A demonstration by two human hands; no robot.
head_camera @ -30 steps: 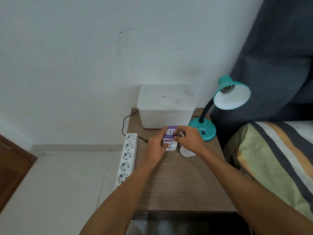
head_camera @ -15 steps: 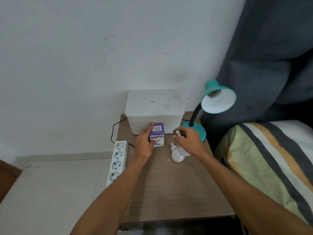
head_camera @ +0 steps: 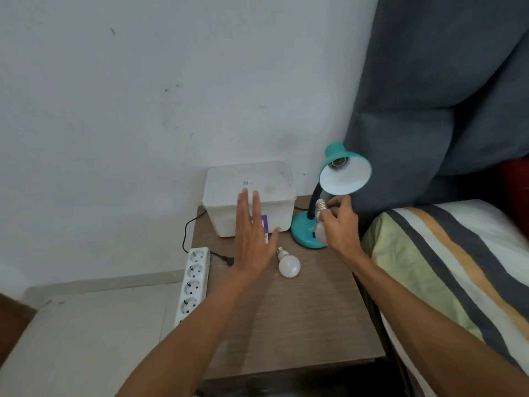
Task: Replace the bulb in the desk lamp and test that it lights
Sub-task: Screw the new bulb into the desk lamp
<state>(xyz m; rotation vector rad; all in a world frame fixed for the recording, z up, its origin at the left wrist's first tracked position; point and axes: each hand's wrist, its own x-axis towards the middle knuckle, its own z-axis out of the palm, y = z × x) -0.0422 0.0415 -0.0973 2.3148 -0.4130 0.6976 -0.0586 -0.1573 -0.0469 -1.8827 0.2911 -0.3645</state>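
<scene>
A teal desk lamp stands at the back right of the wooden bedside table, its shade tilted toward me and its socket bare. My right hand holds a white bulb just below the shade, screw base pointing up. A second white bulb lies on the table. My left hand hovers flat with fingers apart over the purple bulb box, which it mostly hides.
A white lidded plastic tub sits at the back of the table. A white power strip hangs along the left edge, with a black unplugged plug beside it. A striped bed borders the right.
My left hand let go of the purple box and lifted away, fingers spread. My right hand raised its bulb from beside the box up toward the lamp shade.
</scene>
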